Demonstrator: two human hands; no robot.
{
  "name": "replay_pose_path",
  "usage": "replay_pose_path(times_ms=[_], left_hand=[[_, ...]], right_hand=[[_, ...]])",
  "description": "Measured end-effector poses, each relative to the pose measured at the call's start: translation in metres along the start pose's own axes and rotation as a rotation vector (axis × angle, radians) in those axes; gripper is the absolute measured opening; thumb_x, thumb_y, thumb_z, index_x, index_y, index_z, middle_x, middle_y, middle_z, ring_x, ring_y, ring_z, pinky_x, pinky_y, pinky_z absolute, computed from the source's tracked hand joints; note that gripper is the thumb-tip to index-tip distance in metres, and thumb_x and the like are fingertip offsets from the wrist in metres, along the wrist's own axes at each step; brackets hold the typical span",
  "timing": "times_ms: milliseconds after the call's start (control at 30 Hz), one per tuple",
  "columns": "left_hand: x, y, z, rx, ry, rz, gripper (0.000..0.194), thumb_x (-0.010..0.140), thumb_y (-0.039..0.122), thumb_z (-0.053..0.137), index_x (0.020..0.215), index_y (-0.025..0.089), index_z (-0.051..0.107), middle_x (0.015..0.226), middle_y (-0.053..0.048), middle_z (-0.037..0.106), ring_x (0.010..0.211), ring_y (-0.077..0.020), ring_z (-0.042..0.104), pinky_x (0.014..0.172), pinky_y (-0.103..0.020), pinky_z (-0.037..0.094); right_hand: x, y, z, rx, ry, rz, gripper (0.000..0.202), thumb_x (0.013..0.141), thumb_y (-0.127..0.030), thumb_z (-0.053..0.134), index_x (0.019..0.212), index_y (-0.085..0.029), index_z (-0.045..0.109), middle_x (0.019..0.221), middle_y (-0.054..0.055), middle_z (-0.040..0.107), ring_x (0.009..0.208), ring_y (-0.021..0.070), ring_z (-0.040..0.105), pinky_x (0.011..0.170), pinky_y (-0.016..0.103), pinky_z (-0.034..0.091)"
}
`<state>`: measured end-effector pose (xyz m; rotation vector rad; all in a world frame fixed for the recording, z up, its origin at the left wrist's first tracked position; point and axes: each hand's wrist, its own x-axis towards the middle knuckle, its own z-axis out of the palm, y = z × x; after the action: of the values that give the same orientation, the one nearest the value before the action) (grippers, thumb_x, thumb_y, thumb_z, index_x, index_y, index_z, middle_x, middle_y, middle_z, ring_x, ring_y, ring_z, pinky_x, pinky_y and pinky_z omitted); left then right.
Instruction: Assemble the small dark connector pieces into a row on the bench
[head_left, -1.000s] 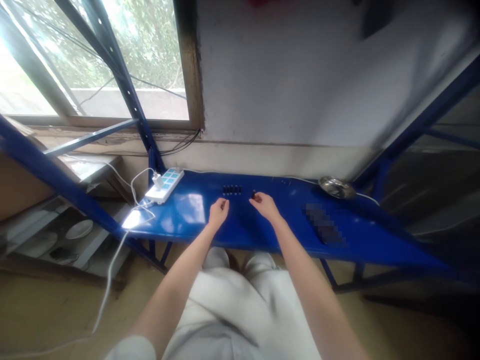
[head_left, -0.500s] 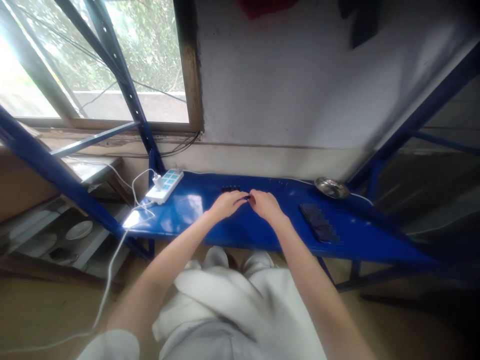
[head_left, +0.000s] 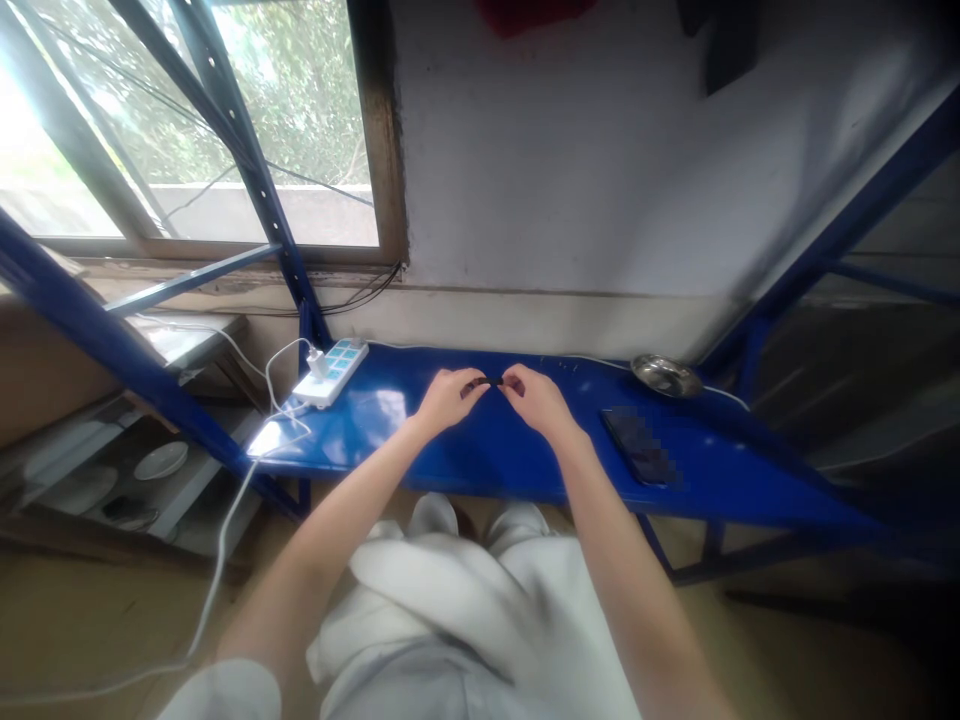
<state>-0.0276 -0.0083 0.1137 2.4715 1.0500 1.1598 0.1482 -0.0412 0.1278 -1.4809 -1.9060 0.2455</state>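
From my remote seat I see loose white clothing [head_left: 427,575], softly creased, turning greyish nearest the camera. The left sleeve [head_left: 225,690] is white and short, its hem rounded; both forearms [head_left: 360,500] and hands [head_left: 448,400] are bare. Two pale, rounded shapes [head_left: 433,513] show beyond, knees or shoes, I can't tell.

No txt, nos., brands or signs are legible. Any marks on pwr strip [head_left: 332,373] are too sm. to read. Dk flat device [head_left: 639,452] is partly pixelated.
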Motion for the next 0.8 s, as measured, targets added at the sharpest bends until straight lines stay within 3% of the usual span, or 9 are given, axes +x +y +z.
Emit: replay_pose_path(times_ms=[200,300,433,800], left_hand=[[0.000,0.001,0.003,-0.088,0.080,-0.048,0.025,0.081,0.036,0.051,0.093,0.019,0.065,0.080,-0.003,0.067,0.061,-0.0127,0.056,0.077,-0.028,0.042],[0.000,0.003,0.003,-0.086,0.074,-0.057,0.026,0.081,0.037,0.051,0.093,0.019,0.066,0.082,-0.004,0.067,0.062,-0.0131,0.056,0.077,-0.028,0.042],[0.000,0.005,0.004,-0.050,0.071,-0.027,0.026,0.082,0.038,0.051,0.092,0.019,0.066,0.082,-0.004,0.067,0.062,-0.0135,0.056,0.075,-0.028,0.040],[0.001,0.006,0.002,0.025,0.023,0.003,0.023,0.088,0.032,0.040,0.084,0.017,0.057,0.076,-0.001,0.062,0.062,-0.0104,0.051,0.075,-0.028,0.034]], right_hand=[[0.000,-0.002,0.010,0.579,0.050,0.174,0.027,0.083,-0.040,0.039,0.092,-0.019,0.053,0.078,0.002,0.063,0.060,0.0108,0.056,0.061,0.024,0.044],[-0.002,-0.005,0.012,0.604,0.117,0.228,0.040,0.085,-0.052,0.031,0.079,-0.019,0.053,0.070,0.001,0.060,0.055,0.0101,0.053,0.058,0.023,0.043],[-0.005,-0.006,0.015,0.530,0.143,0.279,0.049,0.080,-0.062,0.036,0.057,-0.020,0.045,0.052,-0.001,0.048,0.049,0.0104,0.046,0.052,0.023,0.040],[-0.002,-0.009,0.024,0.808,0.188,0.262,0.047,0.075,-0.060,0.049,0.054,-0.020,0.037,0.049,-0.004,0.038,0.045,0.0075,0.036,0.044,0.022,0.032]])
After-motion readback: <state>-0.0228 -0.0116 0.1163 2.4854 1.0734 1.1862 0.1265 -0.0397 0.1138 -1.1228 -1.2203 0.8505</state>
